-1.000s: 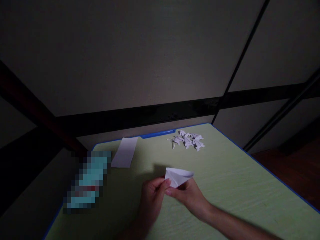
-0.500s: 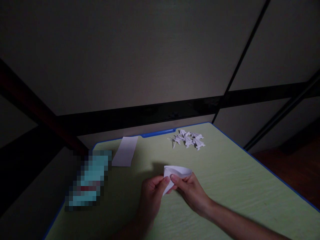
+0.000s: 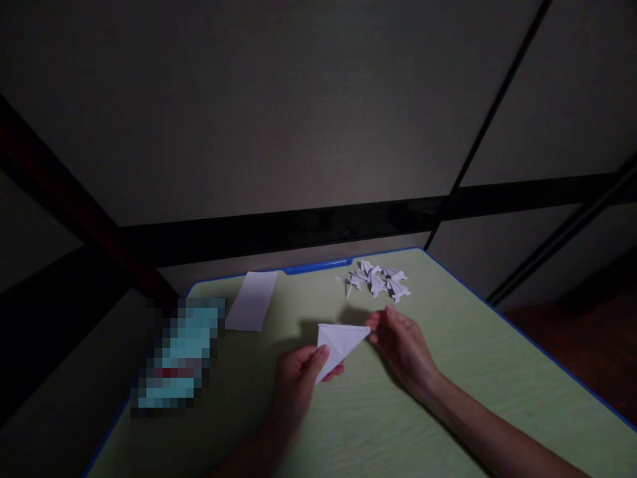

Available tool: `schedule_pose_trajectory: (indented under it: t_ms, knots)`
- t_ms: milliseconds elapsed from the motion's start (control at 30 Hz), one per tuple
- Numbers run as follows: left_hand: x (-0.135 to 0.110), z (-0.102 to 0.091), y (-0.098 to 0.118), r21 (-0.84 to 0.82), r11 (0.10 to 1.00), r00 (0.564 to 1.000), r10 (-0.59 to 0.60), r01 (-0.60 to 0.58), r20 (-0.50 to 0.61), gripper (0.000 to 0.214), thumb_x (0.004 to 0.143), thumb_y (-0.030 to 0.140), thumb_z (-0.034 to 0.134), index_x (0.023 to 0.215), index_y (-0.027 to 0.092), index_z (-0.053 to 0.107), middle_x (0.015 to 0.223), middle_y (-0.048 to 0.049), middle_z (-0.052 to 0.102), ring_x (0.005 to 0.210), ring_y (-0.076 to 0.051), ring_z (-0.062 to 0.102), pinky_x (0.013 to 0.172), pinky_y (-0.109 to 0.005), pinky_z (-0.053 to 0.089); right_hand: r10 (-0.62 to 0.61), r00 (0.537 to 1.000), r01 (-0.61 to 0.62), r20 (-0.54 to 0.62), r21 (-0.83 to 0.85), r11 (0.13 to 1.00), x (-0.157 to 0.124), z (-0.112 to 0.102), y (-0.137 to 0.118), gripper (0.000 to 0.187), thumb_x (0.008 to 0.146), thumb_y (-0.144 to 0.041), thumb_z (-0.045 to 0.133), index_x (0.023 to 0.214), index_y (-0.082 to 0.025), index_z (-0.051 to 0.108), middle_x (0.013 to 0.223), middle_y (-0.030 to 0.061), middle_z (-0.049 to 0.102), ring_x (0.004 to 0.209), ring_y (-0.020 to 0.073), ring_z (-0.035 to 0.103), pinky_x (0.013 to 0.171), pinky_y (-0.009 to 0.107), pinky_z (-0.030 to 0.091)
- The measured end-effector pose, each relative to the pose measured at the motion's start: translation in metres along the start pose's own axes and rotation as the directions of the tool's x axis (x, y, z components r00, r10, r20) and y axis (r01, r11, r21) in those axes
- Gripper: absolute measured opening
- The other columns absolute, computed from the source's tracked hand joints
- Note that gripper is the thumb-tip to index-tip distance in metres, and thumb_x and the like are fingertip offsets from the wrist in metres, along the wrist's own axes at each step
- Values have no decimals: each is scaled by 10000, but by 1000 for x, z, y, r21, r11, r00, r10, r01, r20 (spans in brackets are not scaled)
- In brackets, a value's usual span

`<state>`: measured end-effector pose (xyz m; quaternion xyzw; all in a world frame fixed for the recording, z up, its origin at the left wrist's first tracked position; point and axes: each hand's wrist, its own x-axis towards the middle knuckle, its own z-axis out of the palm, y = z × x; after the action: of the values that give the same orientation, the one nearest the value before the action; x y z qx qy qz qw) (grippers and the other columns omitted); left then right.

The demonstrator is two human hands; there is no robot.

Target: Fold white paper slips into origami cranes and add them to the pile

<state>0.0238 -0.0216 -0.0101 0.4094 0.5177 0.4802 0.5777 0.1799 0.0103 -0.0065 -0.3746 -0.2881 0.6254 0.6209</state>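
Observation:
A white sheet folded into a triangle (image 3: pixel 338 342) is held just above a pale green table (image 3: pixel 448 372). My left hand (image 3: pixel 298 378) pinches its lower point between thumb and fingers. My right hand (image 3: pixel 405 348) pinches the triangle's right corner with its fingertips, the palm turned toward the table. The room is dim.
A pile of several small folded white paper figures (image 3: pixel 375 282) lies near the table's far edge. A flat white paper strip (image 3: pixel 251 310) lies at the far left, beside a blurred turquoise packet (image 3: pixel 179 355). The table has a blue rim (image 3: pixel 318 267); dark wall panels stand behind.
The paper went from a rounded, cupped shape to a flat triangle. My right hand moved from under the paper out to its right corner; my left hand kept its hold.

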Motion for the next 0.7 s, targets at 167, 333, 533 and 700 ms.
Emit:
schedule_pose_trajectory:
  t_ms: [167, 333, 533, 700]
  knots:
    - [1, 2, 2, -10, 1000, 997, 5, -5, 81, 294, 599, 392, 609, 583, 99, 633, 490, -30, 631, 484, -143, 569, 490, -218, 420, 120, 932, 36, 341, -419, 907, -21, 14, 12, 279, 606, -352, 661, 517, -112, 551, 410, -48, 478, 368, 31, 353, 363, 156, 260]
    - [-1, 3, 4, -12, 998, 977, -59, 63, 204, 236, 572, 338, 631, 602, 106, 603, 518, -17, 619, 433, -110, 555, 432, -197, 417, 107, 935, 81, 338, -497, 864, -23, 16, 11, 311, 669, -400, 577, 539, -127, 501, 430, -54, 430, 394, 46, 329, 375, 179, 243]
    - [-1, 4, 4, 25, 990, 942, -139, 138, 306, 255, 581, 353, 602, 563, 100, 578, 429, 13, 541, 334, -77, 491, 353, -181, 364, 70, 940, 120, 333, -517, 848, -23, 13, 15, 291, 699, -381, 552, 565, -136, 470, 445, -61, 388, 415, 52, 317, 386, 185, 233]
    - [2, 2, 2, 26, 988, 947, -151, 150, 282, 255, 562, 356, 616, 527, 113, 546, 399, 16, 535, 315, -77, 478, 342, -181, 337, 54, 954, 113, 294, -521, 846, -24, 12, 14, 299, 700, -388, 554, 557, -141, 464, 440, -61, 384, 406, 54, 310, 381, 190, 214]
